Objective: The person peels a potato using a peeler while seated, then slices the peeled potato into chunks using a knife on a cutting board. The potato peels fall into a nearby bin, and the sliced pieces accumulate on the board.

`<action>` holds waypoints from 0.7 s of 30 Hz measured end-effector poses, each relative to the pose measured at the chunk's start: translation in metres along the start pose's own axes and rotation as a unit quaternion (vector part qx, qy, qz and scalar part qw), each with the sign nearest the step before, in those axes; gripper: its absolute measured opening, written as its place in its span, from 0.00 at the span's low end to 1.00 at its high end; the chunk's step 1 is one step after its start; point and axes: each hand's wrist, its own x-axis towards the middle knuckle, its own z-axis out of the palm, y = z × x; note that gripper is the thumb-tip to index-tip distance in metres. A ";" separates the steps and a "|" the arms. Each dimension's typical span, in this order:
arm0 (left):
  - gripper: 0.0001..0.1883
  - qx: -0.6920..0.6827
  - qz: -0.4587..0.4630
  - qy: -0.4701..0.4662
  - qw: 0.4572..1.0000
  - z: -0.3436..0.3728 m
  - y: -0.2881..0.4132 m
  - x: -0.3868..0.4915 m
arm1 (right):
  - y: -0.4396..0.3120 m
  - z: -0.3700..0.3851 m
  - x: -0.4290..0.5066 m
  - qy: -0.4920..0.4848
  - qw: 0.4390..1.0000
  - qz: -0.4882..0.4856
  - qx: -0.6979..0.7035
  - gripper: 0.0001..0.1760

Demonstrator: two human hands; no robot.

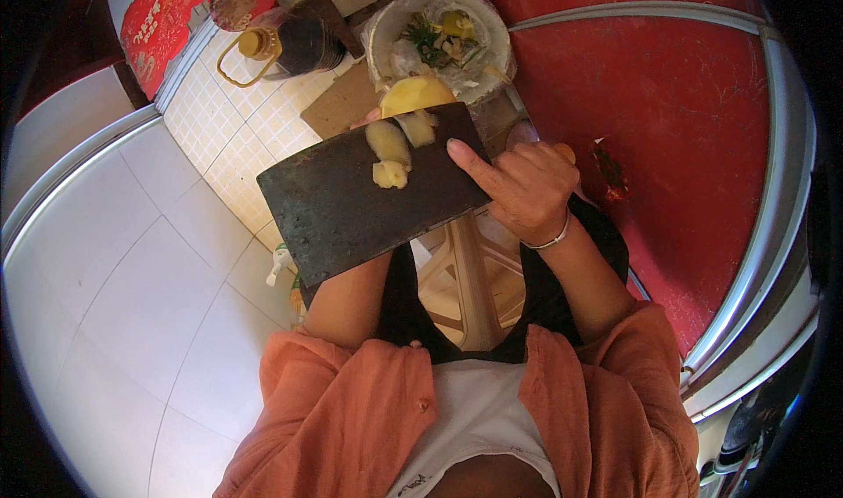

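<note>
In my right hand (537, 178) is a cleaver with a wide dark blade (323, 201); the thumb rests along the blade near its handle end. The blade lies tilted across my view, its flat face up. Several pale yellow slices or peelings (390, 145) cling to that face and look slightly blurred. Beyond the blade's far edge shows a yellow peeled piece, likely a potato (418, 96). My left hand (370, 117) is mostly hidden under the blade; only a bit of its fingers shows beside the yellow piece, which it holds.
A white bin (375, 43) lined with clear plastic, holding green and yellow scraps, stands just beyond the blade. A large bottle of dark liquid (306, 43) is at the far left. A red cabinet panel (658, 103) rises on the right. White tiles (132, 287) cover the left side.
</note>
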 end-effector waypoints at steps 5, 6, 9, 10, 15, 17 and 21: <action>0.25 0.002 0.004 -0.006 1.000 -0.002 0.000 0.000 | 0.003 0.002 0.002 0.019 1.000 0.006 0.001 0.35; 0.25 0.000 0.003 -0.007 1.000 -0.002 -0.001 0.002 | 0.007 0.001 0.000 0.011 1.000 0.004 -0.019 0.35; 0.25 0.001 -0.003 -0.017 1.000 -0.002 -0.004 0.006 | 0.021 0.007 -0.007 0.013 0.999 0.036 -0.026 0.35; 0.25 0.003 -0.005 -0.020 1.000 -0.002 -0.005 0.007 | 0.024 0.008 -0.009 0.018 0.998 0.053 -0.019 0.35; 0.25 0.016 -0.017 -0.035 0.999 0.006 -0.001 0.002 | 0.002 -0.005 0.000 -0.002 1.000 0.004 -0.003 0.33; 0.24 0.015 -0.028 -0.048 0.998 0.014 -0.002 -0.003 | -0.002 -0.004 0.002 0.011 1.000 -0.007 0.013 0.32; 0.24 0.012 -0.024 -0.049 0.998 0.014 -0.002 -0.005 | -0.002 0.000 0.002 0.035 0.999 -0.016 0.022 0.32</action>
